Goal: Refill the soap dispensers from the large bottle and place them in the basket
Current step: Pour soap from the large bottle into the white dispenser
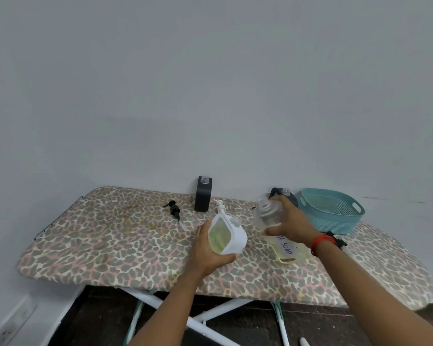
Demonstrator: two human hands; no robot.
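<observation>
My left hand grips a white square soap dispenser with yellow-green liquid behind its window and an open neck on top, tilted over the board. My right hand grips the large clear bottle, labelled "soap", which is tipped with its neck pointing up-left and its yellowish base towards me. A white pump stands just behind the white dispenser. A black dispenser without pump stands at the back. Another dark dispenser sits partly hidden behind my right hand. The teal basket holds nothing that I can see.
Everything rests on a leopard-print ironing board against a grey wall. A black pump lies loose on the board's left-centre. Another black pump piece shows behind my right wrist. The board's white legs and a dark floor are below.
</observation>
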